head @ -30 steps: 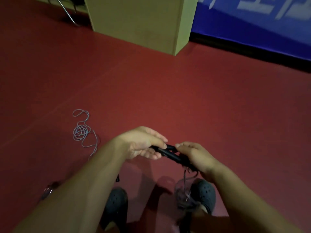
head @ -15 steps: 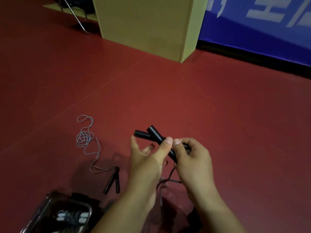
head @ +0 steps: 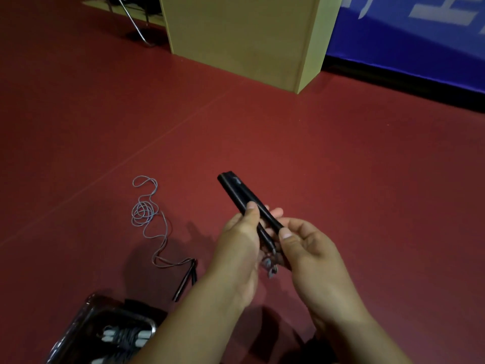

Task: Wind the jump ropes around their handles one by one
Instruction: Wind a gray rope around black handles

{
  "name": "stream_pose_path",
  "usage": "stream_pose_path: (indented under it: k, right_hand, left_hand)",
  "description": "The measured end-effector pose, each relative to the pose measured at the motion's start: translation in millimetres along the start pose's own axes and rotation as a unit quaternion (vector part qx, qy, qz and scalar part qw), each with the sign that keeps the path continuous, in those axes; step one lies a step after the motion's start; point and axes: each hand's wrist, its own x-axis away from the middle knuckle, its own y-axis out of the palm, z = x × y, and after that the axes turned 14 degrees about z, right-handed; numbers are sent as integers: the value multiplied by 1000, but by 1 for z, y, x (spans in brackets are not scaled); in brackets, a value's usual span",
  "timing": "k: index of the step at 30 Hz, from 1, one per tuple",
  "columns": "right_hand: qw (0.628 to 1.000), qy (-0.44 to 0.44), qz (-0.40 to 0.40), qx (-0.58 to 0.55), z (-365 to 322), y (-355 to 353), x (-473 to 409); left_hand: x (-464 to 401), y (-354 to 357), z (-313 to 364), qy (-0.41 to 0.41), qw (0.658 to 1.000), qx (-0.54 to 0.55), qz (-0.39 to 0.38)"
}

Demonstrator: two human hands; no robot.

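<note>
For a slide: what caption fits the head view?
Both hands hold paired black jump-rope handles; another rope lies unwound on the red floor.

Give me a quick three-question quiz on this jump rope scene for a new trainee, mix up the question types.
1. True or false: the two black handles are held side by side in the hands.
2. Multiple choice: where is the second jump rope?
A. Lying unwound on the red floor
B. Draped over the wooden cabinet
C. Inside the tray
3. Fill in: the left hand grips the handles with its ____ on top, while the right hand pinches them nearer the cord end.

Key: 1 true. 2 A, its grey cord loose and its own handles beside the tray. 3 thumb.
</note>
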Motion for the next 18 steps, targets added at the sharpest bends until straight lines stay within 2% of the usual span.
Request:
stream_pose_path:
  k: [7,10,15,18]
  right_hand:
    - [999,29,-37,25,5,2,-1]
    - [995,73,-55,38,5,1,-4]
    - [979,134,-117,102,5,-2,-9]
    - [965,145,-127,177,5,-14,-16]
  left_hand:
    - [-3,4,2,6,1000,-2,11]
    - [-7,4,1,18,1000,-2,8]
    - [-23,0,9,121,991,12,48]
    - [-37,-17,19,210,974,-32,82]
